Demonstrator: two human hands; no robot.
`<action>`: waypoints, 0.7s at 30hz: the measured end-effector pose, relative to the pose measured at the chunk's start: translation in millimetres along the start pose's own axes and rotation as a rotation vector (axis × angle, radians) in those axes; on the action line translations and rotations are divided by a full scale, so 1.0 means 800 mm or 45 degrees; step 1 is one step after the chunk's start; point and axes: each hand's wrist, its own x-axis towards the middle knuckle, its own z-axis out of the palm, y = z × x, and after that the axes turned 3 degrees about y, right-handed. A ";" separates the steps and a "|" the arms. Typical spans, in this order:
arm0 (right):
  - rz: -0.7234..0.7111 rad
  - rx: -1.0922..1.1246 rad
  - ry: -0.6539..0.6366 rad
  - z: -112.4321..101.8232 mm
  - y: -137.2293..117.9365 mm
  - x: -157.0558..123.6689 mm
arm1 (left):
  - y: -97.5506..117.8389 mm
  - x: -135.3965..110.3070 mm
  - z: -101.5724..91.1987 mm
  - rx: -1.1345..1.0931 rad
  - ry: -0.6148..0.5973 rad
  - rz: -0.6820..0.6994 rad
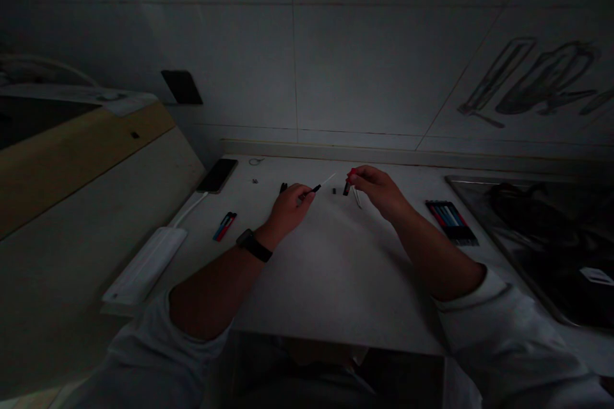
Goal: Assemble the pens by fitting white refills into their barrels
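The scene is dim. My left hand is closed in a pinch on a thin pen refill with a black end, its pale tip pointing up and right. My right hand is closed around a small red pen part at its fingertips. A pale thin pen piece lies just below that hand, and a small dark piece sits beside it. Both hands hover over the white countertop, a short gap apart. A watch is on my left wrist.
A red and blue pen pair lies left of my left hand. A phone with a white cable sits at the back left, a white power strip at the left edge. A pack of pens lies right; a dark sink is beyond.
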 end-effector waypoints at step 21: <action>-0.458 -0.867 -0.031 0.000 0.004 -0.007 | 0.007 -0.002 -0.003 0.005 -0.106 -0.017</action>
